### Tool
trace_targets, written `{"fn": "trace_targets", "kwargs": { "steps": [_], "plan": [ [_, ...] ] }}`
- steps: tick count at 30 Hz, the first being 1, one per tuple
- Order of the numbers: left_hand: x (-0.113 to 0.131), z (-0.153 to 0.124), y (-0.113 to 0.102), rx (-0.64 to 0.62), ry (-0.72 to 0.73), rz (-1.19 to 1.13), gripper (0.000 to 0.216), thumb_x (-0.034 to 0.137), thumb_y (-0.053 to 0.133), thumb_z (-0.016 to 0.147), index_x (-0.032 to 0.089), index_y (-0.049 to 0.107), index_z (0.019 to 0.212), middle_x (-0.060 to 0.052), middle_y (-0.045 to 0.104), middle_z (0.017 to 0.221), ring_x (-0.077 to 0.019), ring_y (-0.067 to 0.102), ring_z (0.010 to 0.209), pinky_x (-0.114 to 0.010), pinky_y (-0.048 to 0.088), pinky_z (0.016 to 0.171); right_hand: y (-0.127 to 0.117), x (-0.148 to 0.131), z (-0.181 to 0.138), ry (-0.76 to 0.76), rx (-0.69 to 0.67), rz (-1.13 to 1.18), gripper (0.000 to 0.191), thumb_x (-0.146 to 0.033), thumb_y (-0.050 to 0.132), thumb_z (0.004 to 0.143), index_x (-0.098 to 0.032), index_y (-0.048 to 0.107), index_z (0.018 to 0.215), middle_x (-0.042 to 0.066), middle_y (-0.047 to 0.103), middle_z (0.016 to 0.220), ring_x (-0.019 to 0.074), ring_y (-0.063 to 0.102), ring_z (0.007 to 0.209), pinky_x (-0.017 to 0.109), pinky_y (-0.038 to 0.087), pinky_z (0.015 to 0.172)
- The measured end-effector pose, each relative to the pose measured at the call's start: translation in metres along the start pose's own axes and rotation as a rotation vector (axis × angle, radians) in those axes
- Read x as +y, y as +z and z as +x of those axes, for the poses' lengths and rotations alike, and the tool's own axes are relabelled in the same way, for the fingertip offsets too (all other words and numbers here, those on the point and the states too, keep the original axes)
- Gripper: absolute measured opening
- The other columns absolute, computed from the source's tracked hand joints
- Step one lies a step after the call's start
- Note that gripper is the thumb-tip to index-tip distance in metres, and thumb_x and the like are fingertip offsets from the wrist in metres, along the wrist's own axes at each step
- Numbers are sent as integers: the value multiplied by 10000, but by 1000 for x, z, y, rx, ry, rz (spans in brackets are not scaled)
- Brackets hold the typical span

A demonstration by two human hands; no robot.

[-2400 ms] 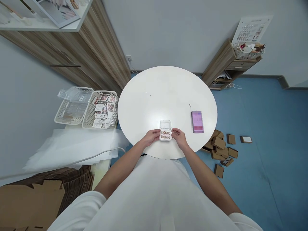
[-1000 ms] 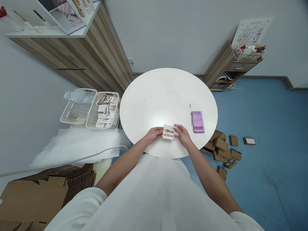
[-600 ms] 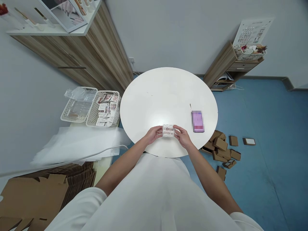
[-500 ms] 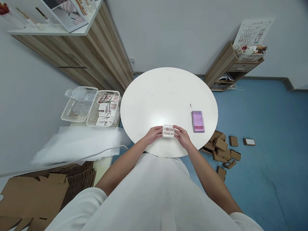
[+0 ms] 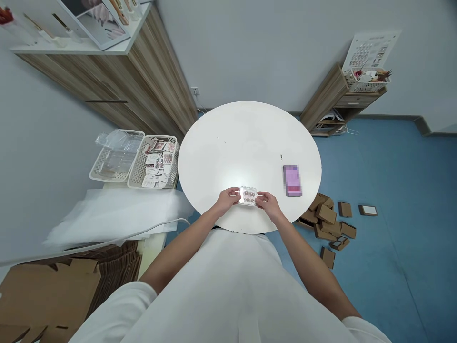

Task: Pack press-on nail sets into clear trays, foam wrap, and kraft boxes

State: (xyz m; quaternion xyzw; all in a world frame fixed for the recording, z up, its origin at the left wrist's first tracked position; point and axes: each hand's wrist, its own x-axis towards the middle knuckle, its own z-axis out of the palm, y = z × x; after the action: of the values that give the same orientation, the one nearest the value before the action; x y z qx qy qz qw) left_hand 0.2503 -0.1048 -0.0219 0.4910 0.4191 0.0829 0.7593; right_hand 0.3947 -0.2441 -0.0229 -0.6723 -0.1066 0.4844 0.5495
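Note:
A small clear plastic case (image 5: pixel 247 196) with two rows of pinkish pieces, which look like press-on nails, is held over the near part of the round white table (image 5: pixel 246 128). My left hand (image 5: pixel 226 200) grips its left edge between thumb and fingers. On the opposite edge, the fingers of my right hand (image 5: pixel 267 204) close on the case too. Right of my hands lies a purple rectangular item (image 5: pixel 293 180), its surface blurred out.
Left of the table stand two white baskets, one with printed packets (image 5: pixel 159 162), one with clear plastic (image 5: pixel 119 150). White sheets (image 5: pixel 121 209) lie nearer, above flattened cardboard (image 5: pixel 53 290). Small brown boxes (image 5: pixel 328 216) are piled on the floor at right. Cabinets (image 5: pixel 153 76) stand behind.
Glare now covers the left part of the case, which appears slightly tilted. My right fingers have shifted a little along its right edge; both hands keep hold.

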Motion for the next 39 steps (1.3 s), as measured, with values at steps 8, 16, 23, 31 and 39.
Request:
{"fn": "trace_targets", "kwargs": {
  "steps": [8, 16, 23, 31, 39],
  "plan": [
    [-8, -5, -2, -34, 111, 108, 452, 276, 708, 622, 179, 581, 1044, -89, 563, 1041, -174, 564, 883, -349, 434, 817, 4, -4, -1, -32, 58, 48, 393, -309, 700, 577, -203, 557, 928, -2, 596, 731, 110, 542, 608, 333, 473, 697],
    [-9, -2, -1, 45, 110, 139, 451, 223, 688, 631, 181, 560, 1062, -93, 542, 1061, -148, 590, 789, -318, 450, 750, 4, -5, 1, -40, 65, 56, 419, -330, 693, 584, -208, 542, 955, 2, 595, 771, 110, 540, 637, 326, 463, 706],
    [-10, -3, 0, 124, 88, 155, 467, 217, 718, 599, 178, 561, 1037, -104, 537, 1100, -152, 604, 761, -308, 456, 725, 7, 1, 4, -37, 107, 58, 454, -348, 707, 559, -209, 538, 957, 20, 598, 815, 125, 556, 667, 321, 464, 682],
    [-9, -2, -1, 163, 103, 174, 449, 190, 701, 606, 174, 559, 1031, -91, 558, 1057, -133, 607, 718, -315, 472, 710, 12, 6, 8, -57, 119, 9, 421, -374, 680, 588, -201, 530, 940, 17, 597, 824, 126, 560, 679, 313, 455, 682],
    [-17, -2, -1, 177, 180, 212, 284, 211, 624, 685, 164, 606, 964, -91, 602, 1017, -149, 594, 820, -323, 461, 789, 21, 13, 12, -149, 161, -151, 347, -403, 621, 639, -182, 557, 899, 60, 594, 908, 152, 570, 700, 324, 453, 685]
  ]
}}
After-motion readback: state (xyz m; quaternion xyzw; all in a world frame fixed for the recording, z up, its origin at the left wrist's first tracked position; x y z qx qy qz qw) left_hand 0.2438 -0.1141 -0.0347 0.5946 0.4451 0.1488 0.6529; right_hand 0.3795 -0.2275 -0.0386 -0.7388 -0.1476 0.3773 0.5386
